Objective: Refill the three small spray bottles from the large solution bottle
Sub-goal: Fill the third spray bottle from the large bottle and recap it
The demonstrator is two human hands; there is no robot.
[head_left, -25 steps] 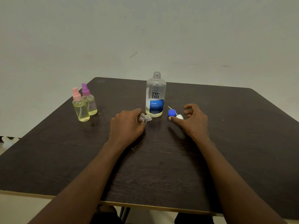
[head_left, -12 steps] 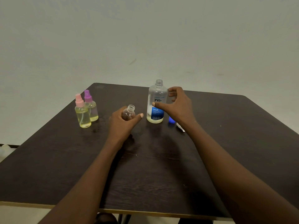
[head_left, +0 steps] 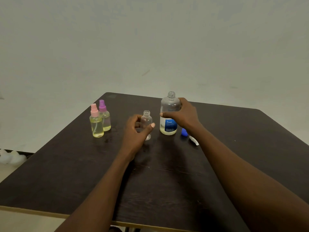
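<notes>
My right hand [head_left: 183,115] has just closed around the renu solution bottle [head_left: 168,114]; my left hand [head_left: 136,131] now holds the empty spray bottle [head_left: 146,122] upright just left of it. Pouring looks next; two filled bottles [head_left: 99,121] stand farther left.

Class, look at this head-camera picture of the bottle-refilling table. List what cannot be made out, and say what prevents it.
- Large solution bottle: upper label hidden by the right hand.
- Empty small bottle: lower body covered by the left hand.
- Blue cap and white piece: partly behind the right forearm, blurred.
- Fine print on the label: too small to read.
- Table: near corners cut off by the frame edge.
</notes>
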